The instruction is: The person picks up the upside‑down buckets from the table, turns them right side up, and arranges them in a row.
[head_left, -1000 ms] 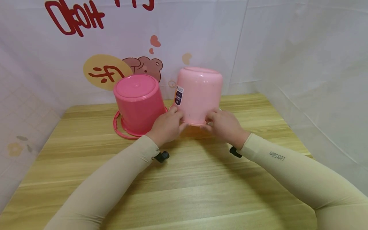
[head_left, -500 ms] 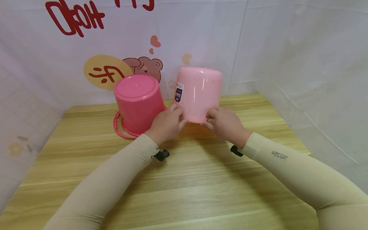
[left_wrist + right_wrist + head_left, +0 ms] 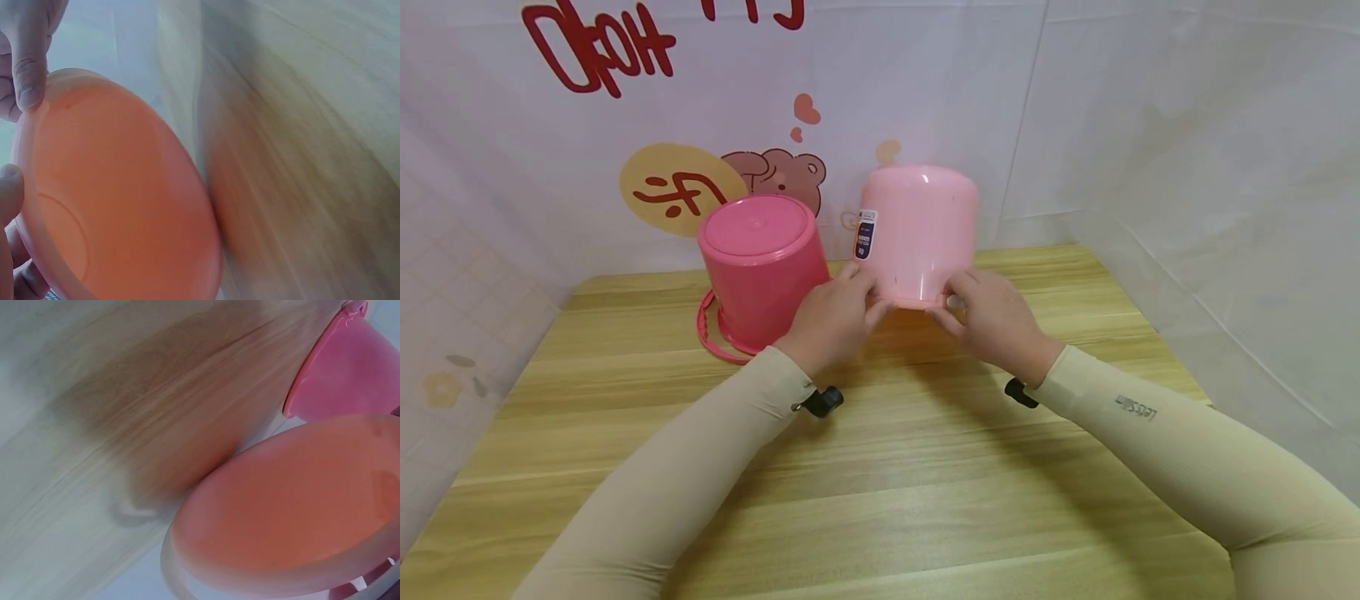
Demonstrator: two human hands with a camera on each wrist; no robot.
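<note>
Head view, left to right. Left of centre: deep pink round plastic bucket, upside down on the light wood-grain table, flat base facing up. Its ribbed pink handle lies on the tabletop, curving round the rim on the left side.

Just right of it, centre frame: person's left hand, beige sleeve to the wrist, small black clip at the cuff. Fingers curled on the lower left edge of a pale pink round plastic bucket. That bucket is also upside down, held clear of the table, mouth down, with a pink-orange glow on the wood under it. A dark printed label sits on its left wall. It is near the deep pink one; I can't tell if they touch.

Right of centre: right hand gripping the lower right edge of the same bucket. So both hands are apart, one each side of the rim, both clamped on it. Beige sleeve with small grey lettering, black clip at that cuff too.

Left wrist view: looks up into the pale bucket's open mouth, fingertips on the rim at upper left, table blurred on the right.

Right wrist view: same mouth at lower right, the deep pink bucket's rim at upper right.

Backdrop: white sheet with red lettering at upper left and a cartoon bear behind the buckets.
</note>
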